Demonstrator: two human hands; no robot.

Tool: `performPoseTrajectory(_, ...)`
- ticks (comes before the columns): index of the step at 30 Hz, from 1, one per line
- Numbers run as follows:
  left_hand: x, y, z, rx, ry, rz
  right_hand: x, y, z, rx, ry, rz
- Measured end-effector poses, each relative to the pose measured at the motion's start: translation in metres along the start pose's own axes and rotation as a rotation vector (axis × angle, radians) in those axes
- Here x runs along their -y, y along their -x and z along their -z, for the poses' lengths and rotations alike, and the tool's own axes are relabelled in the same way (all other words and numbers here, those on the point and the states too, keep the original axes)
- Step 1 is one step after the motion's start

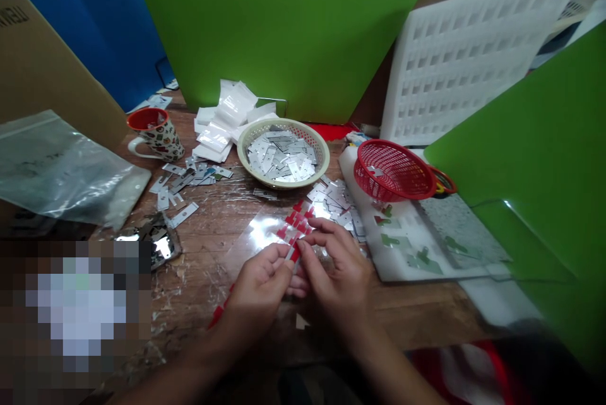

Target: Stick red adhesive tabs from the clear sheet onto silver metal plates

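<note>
Patterned mug (165, 142) near brown cardboard (57, 55); slotted white foam block (466, 45).

And the left hand (258, 275) and right hand (338, 260) partly cover the small red-and-grey strip (294, 253)! Lower left, a pixelated patch (78, 313) swallows the corner; the plastic bag (57, 165) runs off the left edge, forearms (208, 351) blur.

Between my fingers (283, 274), a thin grey strip (290, 254): smooth, metal-looking. Near me, clear plastic sheet (258, 228), strongly glossy. Table (201, 260): wood, scuffed. Far, plates (281, 156) of bright metal in a plastic basket (242, 156). At left I note a glazed mug (165, 144), crinkled shiny plastic bag (61, 165), matt cardboard (52, 58). Far right, white block (473, 55), foam-like, matt.
</note>
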State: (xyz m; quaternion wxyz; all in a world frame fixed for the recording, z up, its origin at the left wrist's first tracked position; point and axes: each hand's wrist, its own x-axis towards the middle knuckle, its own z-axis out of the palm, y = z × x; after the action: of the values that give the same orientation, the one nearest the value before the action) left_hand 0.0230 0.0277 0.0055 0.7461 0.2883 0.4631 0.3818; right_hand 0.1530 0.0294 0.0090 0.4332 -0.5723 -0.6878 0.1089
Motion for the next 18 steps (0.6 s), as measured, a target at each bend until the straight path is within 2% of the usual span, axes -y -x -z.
performPoseTrajectory(6, -0.002, 0.001, -0.002, 0.004, 0.002, 0.003, 0.003, -0.001, 0.001, -0.018, 0.041, 0.029)
performPoseTrajectory(12, -0.001, 0.004, -0.002, -0.005, -0.001, -0.026, 0.0, -0.002, 0.001, -0.068, 0.148, 0.131)
performPoseTrajectory(14, 0.001, 0.004, 0.001, 0.0, -0.013, -0.031, -0.002, -0.003, 0.002, -0.027, 0.117, 0.08)
performPoseTrajectory(18, 0.005, 0.0, 0.006, 0.017, -0.023, -0.027, -0.011, -0.008, 0.005, 0.106, -0.143, -0.164)
